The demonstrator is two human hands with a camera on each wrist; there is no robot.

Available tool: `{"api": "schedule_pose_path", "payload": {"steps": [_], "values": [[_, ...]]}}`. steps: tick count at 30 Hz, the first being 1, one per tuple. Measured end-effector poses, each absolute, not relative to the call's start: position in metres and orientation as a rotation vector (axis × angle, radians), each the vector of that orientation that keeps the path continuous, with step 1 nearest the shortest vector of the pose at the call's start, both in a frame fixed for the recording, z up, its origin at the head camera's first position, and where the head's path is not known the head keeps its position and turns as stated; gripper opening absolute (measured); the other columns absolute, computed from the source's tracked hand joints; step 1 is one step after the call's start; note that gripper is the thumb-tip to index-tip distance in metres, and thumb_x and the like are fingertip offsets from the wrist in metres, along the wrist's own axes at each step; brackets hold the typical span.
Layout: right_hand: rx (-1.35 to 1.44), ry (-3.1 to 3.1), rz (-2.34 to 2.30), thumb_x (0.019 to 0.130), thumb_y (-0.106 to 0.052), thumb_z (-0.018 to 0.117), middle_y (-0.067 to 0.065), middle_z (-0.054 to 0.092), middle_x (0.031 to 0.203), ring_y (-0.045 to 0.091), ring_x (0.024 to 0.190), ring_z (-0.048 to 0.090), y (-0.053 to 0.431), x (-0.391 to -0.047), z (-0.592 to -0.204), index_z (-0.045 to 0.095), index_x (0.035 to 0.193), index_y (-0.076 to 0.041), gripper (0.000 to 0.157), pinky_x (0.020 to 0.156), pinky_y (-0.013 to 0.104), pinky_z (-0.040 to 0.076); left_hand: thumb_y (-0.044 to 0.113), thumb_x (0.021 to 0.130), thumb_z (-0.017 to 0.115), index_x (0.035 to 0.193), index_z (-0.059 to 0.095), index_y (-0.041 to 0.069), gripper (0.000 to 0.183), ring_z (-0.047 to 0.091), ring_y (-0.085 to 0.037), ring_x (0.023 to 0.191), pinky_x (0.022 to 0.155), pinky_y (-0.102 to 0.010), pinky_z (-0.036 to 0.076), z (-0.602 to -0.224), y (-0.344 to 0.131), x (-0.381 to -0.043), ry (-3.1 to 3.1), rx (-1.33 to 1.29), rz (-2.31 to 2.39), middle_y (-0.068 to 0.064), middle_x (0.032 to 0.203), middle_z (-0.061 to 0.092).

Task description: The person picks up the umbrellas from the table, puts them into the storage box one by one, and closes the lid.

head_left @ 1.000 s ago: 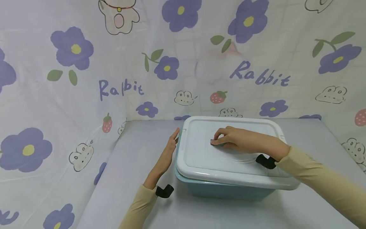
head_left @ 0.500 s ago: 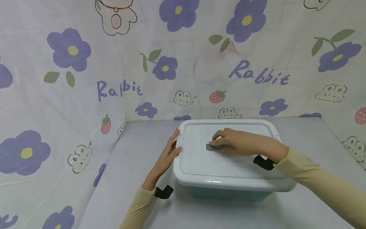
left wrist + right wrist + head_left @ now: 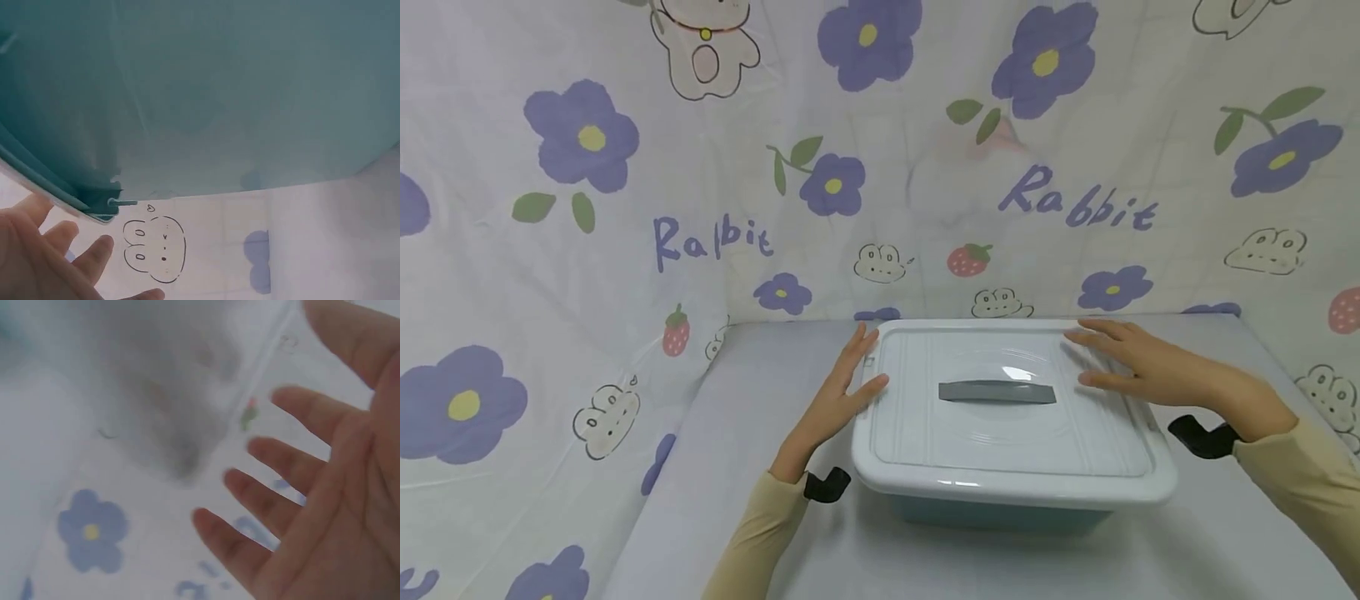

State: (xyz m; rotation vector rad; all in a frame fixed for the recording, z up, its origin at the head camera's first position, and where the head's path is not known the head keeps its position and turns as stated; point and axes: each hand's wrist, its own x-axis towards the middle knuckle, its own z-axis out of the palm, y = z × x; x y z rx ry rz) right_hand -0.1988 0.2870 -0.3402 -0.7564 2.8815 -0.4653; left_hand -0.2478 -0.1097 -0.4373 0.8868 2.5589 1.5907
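Note:
A white lid [image 3: 887, 417] with a grey handle [image 3: 997, 392] covers a blue-green storage box [image 3: 1000, 514]. At the box's left side is my left hand [image 3: 831, 404], fingers extended and thumb lying at the lid's left edge. The left wrist view shows the box wall [image 3: 237, 100] close up, with that hand's fingers beside the rim. My right hand [image 3: 1142, 367] hovers over the lid's right part, fingers spread and nothing in them. In the right wrist view, its palm and fingers [image 3: 281, 462] are straight and apart from the blurred lid.
The box stands on a table with a pale cover [image 3: 760, 367]. Behind and to the left hangs a white curtain [image 3: 715, 158] printed with purple flowers, rabbits and strawberries. A black wrist mount [image 3: 1206, 437] sticks out from the right sleeve, another black mount [image 3: 827, 486] from the left.
The lid has settled level over the box. My right hand has let go of the grey handle and moved right. My left thumb has come onto the lid's left edge.

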Motion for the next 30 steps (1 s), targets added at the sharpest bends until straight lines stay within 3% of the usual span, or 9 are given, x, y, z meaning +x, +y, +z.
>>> {"api": "schedule_pose_path", "payload": {"steps": [4, 9, 20, 27, 30], "values": [[-0.683, 2.911, -0.644, 0.088, -0.036, 0.049, 0.016, 0.002, 0.145, 0.047, 0.126, 0.011, 0.301, -0.198, -0.368, 0.016, 0.141, -0.018, 0.065, 0.087, 0.068, 0.019, 0.045, 0.085, 0.051, 0.14, 0.012, 0.032, 0.069, -0.002, -0.012, 0.134, 0.1, -0.057, 0.013, -0.449, -0.11, -0.255, 2.575, 0.844, 1.524, 0.018, 0.144, -0.005], [-0.616, 2.915, -0.937, 0.091, -0.026, 0.046, 0.003, -0.011, 0.146, 0.044, 0.129, 0.005, 0.304, -0.195, -0.396, 0.011, 0.141, -0.022, 0.062, 0.083, 0.069, 0.023, 0.046, 0.086, 0.048, 0.141, 0.009, 0.029, 0.07, -0.002, -0.01, 0.133, 0.1, -0.057, 0.01, -0.451, -0.11, -0.255, 2.601, 0.849, 1.482, 0.018, 0.144, -0.004], [-0.574, 2.886, -1.219, 0.091, -0.017, 0.043, -0.005, -0.008, 0.146, 0.039, 0.131, 0.0, 0.31, -0.196, -0.407, 0.015, 0.141, -0.022, 0.057, 0.083, 0.071, 0.017, 0.029, 0.091, 0.044, 0.141, 0.011, 0.015, 0.061, 0.004, -0.019, 0.134, 0.101, -0.057, 0.006, -0.424, -0.1, -0.235, 2.67, 0.922, 1.405, 0.003, 0.146, 0.002], [-0.597, 2.884, -1.258, 0.092, -0.017, 0.042, -0.005, -0.007, 0.146, 0.038, 0.131, -0.002, 0.308, -0.197, -0.411, 0.018, 0.141, -0.021, 0.055, 0.084, 0.072, 0.013, 0.038, 0.091, 0.04, 0.141, 0.007, 0.026, 0.061, 0.004, -0.014, 0.134, 0.102, -0.053, 0.013, -0.45, -0.107, -0.253, 2.735, 0.945, 1.349, 0.012, 0.145, -0.001], [-0.591, 2.886, -1.266, 0.092, -0.018, 0.042, -0.006, -0.007, 0.146, 0.038, 0.131, -0.002, 0.307, -0.197, -0.411, 0.018, 0.141, -0.02, 0.054, 0.084, 0.072, 0.012, 0.037, 0.091, 0.041, 0.141, 0.007, 0.026, 0.061, 0.004, -0.016, 0.134, 0.102, -0.052, 0.013, -0.452, -0.108, -0.256, 2.714, 0.966, 1.378, 0.011, 0.146, -0.001]]}}
